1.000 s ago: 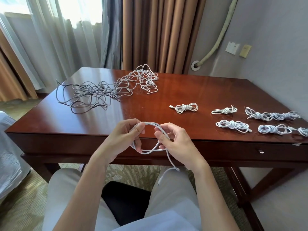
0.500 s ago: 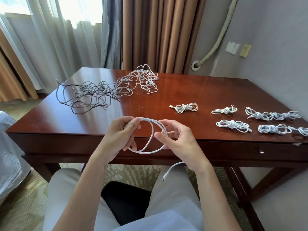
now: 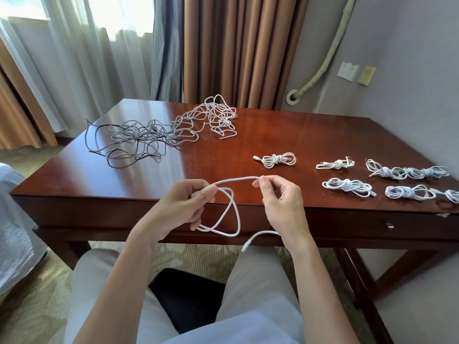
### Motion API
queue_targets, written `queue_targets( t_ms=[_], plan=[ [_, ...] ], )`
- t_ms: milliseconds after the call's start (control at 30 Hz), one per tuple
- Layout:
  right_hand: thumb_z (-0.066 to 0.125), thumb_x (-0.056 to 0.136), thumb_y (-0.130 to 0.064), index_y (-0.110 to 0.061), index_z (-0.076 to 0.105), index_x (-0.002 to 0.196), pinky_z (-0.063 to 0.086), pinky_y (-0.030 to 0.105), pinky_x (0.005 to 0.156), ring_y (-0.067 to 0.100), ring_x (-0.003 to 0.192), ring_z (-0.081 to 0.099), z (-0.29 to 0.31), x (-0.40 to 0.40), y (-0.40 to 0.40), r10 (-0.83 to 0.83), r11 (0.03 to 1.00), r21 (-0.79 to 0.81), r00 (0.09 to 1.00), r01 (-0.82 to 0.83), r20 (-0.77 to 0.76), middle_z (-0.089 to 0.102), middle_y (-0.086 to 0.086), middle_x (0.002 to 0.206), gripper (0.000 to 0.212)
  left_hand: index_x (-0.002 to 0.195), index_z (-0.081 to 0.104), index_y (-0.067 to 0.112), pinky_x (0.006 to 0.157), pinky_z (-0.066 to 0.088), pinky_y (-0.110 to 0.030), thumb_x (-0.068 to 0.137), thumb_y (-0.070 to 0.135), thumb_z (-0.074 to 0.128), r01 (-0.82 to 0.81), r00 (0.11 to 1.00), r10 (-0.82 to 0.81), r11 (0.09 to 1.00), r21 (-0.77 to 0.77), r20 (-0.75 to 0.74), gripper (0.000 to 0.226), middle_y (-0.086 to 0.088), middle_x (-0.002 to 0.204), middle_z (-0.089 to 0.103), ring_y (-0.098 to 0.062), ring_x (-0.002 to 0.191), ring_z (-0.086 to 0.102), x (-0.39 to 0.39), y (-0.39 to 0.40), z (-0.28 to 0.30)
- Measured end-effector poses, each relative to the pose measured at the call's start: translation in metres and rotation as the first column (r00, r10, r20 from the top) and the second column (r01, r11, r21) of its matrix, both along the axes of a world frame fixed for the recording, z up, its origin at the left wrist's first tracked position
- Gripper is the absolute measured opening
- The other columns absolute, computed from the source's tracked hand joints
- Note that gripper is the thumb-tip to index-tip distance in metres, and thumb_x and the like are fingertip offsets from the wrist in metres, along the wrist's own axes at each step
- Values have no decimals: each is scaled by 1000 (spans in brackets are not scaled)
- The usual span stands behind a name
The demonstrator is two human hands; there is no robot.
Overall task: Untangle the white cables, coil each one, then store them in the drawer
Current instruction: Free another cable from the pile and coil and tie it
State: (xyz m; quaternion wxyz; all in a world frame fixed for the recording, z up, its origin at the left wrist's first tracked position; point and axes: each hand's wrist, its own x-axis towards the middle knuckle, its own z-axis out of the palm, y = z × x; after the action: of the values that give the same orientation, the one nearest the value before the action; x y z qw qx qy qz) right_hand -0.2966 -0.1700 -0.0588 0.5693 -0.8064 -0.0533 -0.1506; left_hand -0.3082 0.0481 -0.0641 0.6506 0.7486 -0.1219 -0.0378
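Note:
My left hand (image 3: pixel 185 207) grips two loops of a white cable (image 3: pixel 232 212) in front of the desk's near edge. My right hand (image 3: pixel 280 202) pinches the same cable at the top between thumb and forefinger, a short span stretched between the hands. The cable's free end with its plug (image 3: pixel 246 248) hangs below my right wrist. A tangle of white cables (image 3: pixel 213 115) lies at the back of the desk (image 3: pixel 223 150), joined to a grey tangle (image 3: pixel 134 140) on the left. Several coiled white cables (image 3: pixel 347 186) lie on the right. The drawer (image 3: pixel 387 223) front is closed.
A black chair seat (image 3: pixel 183 294) shows between my legs. Curtains hang behind the desk, and a wall with sockets (image 3: pixel 347 70) stands to the right. A bed edge (image 3: pixel 12 219) lies at the far left.
My right hand moved up and to the right, drawing a length of cable out from the left hand. The loops in my left hand now hang lower, and the free end rose.

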Motion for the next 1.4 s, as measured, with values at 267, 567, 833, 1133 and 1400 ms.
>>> queue_targets(
  t_ms=[267, 567, 833, 1133, 1400],
  plan=[
    [50, 105, -25, -19, 70, 81, 36, 34, 54, 12, 50, 38, 2, 6, 1, -200, 968, 162, 979, 190, 44, 44, -8, 51, 32, 74, 50, 8, 39, 28, -23, 97, 38, 55, -35, 999, 35, 999, -1, -3, 38, 0, 52, 21, -15, 40, 19, -3, -2, -4],
    [43, 94, -23, -14, 72, 89, 44, 28, 43, 15, 65, 65, 17, -6, 11, 98, 989, 131, 970, -70, -224, 70, 7, 80, 30, 70, 36, 11, 40, 13, -18, 94, 45, 53, -65, 998, 65, 998, -1, 11, 45, -2, 61, 13, -14, 47, 9, -3, -5, 0],
    [84, 84, -17, -10, 47, 75, 55, 31, 78, 14, 73, 67, 26, -9, 11, 551, 829, 71, 788, -555, -274, 72, 3, 78, 38, 100, 70, 0, 37, 15, -29, 97, 42, 52, 192, 981, -192, 976, 104, -3, 46, 3, 49, 26, -13, 40, 17, -5, -11, 17],
    [62, 99, -10, -12, 40, 72, 56, 24, 55, 27, 71, 76, 20, -14, 10, 547, 836, 194, 809, -514, -215, 76, 22, 89, 35, 84, 52, 9, 37, 29, -20, 91, 63, 57, 328, 925, -345, 936, -125, -157, 54, 0, 63, 17, -13, 45, 18, -9, -5, 0],
    [68, 94, -17, -8, 47, 79, 64, 37, 72, 33, 89, 77, 18, -16, 8, 528, 834, 318, 820, -451, -222, 77, 20, 91, 28, 71, 41, 16, 34, 23, -19, 101, 46, 47, 114, 956, -157, 977, -178, -247, 43, 1, 58, 18, -12, 39, 13, -9, -14, 0]
  ],
)
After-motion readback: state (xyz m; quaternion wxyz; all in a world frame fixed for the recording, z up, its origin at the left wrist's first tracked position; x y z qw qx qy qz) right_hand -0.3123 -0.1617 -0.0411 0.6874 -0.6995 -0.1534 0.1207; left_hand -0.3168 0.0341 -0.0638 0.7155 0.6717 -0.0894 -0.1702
